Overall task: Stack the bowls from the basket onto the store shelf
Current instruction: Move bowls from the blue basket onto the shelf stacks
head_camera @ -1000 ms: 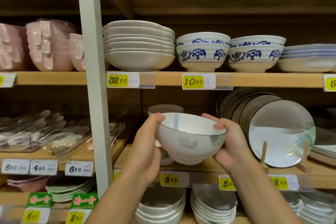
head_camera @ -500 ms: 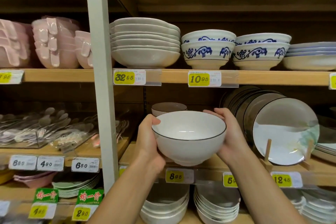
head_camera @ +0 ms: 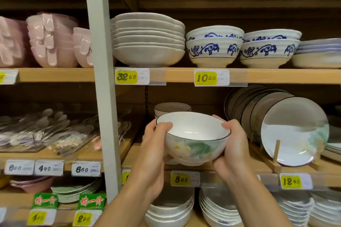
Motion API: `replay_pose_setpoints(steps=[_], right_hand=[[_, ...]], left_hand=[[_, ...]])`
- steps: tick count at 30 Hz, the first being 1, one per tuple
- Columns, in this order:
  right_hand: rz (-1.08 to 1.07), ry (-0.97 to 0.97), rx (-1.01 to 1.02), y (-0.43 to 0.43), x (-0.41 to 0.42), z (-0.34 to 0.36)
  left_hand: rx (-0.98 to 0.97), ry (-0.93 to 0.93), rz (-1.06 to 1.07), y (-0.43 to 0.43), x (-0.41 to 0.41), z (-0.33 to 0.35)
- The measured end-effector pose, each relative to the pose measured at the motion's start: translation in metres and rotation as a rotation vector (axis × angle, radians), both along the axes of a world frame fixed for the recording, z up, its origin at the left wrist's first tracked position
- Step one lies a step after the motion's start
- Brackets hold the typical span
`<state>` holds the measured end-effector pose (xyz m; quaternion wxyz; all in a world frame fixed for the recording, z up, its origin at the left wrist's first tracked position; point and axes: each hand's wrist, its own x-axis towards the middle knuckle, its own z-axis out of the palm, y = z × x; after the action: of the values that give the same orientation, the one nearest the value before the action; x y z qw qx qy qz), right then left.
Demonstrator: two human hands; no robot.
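Item: white bowl [head_camera: 193, 140], dark-rimmed, green-and-yellow floral print on its outer wall. Location: held upright in front of the middle shelf [head_camera: 239, 168], above the 8.95 price tag [head_camera: 180, 179], just forward of the stacked bowls [head_camera: 172, 108] at the shelf's back.

Handling: left hand [head_camera: 153, 145] wraps the bowl's left side, thumb hooked over the rim; right hand [head_camera: 234, 145] cups the right side, fingers on the rim and palm under the wall. Both pinch the bowl between them.

Step in hand: carrying one bowl to the shelf for stacking. Next move, by judgement: ease it forward and lower it level onto the rear stack or the bare board, clear of the racked plates [head_camera: 291, 131] just to the right. Whether the bowl's foot already touches the shelf cannot be told; the hands hide it.

Change from half a second ago: the bowl has been turned, so the printed side now faces the camera where plain white showed, and it sits lower against the shelf edge.
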<state>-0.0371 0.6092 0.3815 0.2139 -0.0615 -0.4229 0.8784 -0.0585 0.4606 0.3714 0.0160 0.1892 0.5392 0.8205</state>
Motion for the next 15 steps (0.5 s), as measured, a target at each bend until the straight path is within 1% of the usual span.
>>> replay_pose_setpoints(steps=[3,5,6,8,10,13,15], right_hand=[[0.108,-0.013,-0.014,0.005,0.000,0.005],[0.173,-0.033,-0.066,0.008,-0.003,0.010],[0.209,-0.036,-0.090,0.009,-0.004,0.012],[0.256,-0.045,-0.098,0.011,-0.005,0.012],[0.232,-0.031,-0.063,0.011,-0.008,0.009],[0.069,-0.001,0.001,0.014,-0.017,0.006],[0.002,0.036,0.034,0.013,-0.024,0.009]], left_hand=[[-0.038,0.108,-0.134,-0.010,-0.003,0.003],[-0.068,0.179,-0.243,-0.018,-0.008,0.005],[-0.101,0.222,-0.269,-0.021,-0.012,0.004],[-0.125,0.285,-0.236,-0.024,-0.019,0.000],[-0.089,0.303,-0.197,-0.025,-0.024,-0.001],[-0.072,0.353,-0.182,-0.027,-0.032,0.005],[-0.086,0.367,-0.164,-0.029,-0.039,0.014]])
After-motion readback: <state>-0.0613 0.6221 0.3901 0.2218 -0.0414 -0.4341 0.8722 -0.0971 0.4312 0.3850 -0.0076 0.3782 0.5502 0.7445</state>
